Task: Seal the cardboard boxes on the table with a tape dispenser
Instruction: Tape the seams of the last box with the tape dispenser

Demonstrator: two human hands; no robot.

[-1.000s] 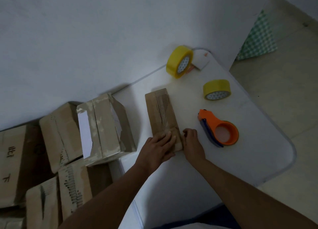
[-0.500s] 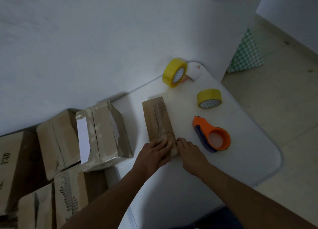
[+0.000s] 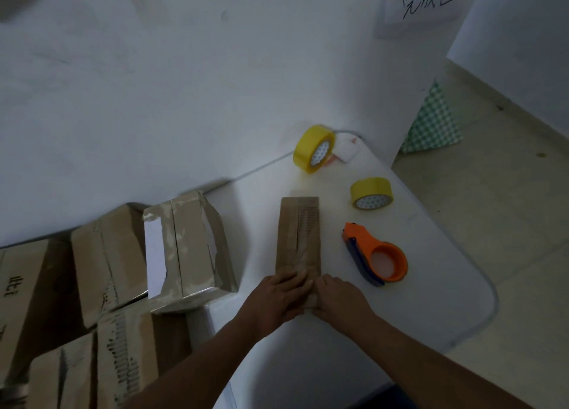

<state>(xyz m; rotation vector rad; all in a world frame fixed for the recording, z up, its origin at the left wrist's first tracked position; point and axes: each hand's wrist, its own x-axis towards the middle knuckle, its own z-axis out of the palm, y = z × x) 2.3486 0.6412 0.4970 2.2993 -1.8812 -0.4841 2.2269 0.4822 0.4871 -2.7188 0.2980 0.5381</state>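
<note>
A flat cardboard box (image 3: 299, 233) lies lengthwise at the centre of the frame on the white bench (image 3: 431, 301). Both hands rest on its near end: the left hand (image 3: 278, 298) with straight fingers pressing down, its grip open, the right hand (image 3: 338, 298) likewise flat beside it. Right of the box lies the orange tape dispenser (image 3: 377, 254), untouched. Two yellow tape rolls (image 3: 314, 148) sit toward the upper right. More boxes (image 3: 184, 245) stack at lower left
</note>
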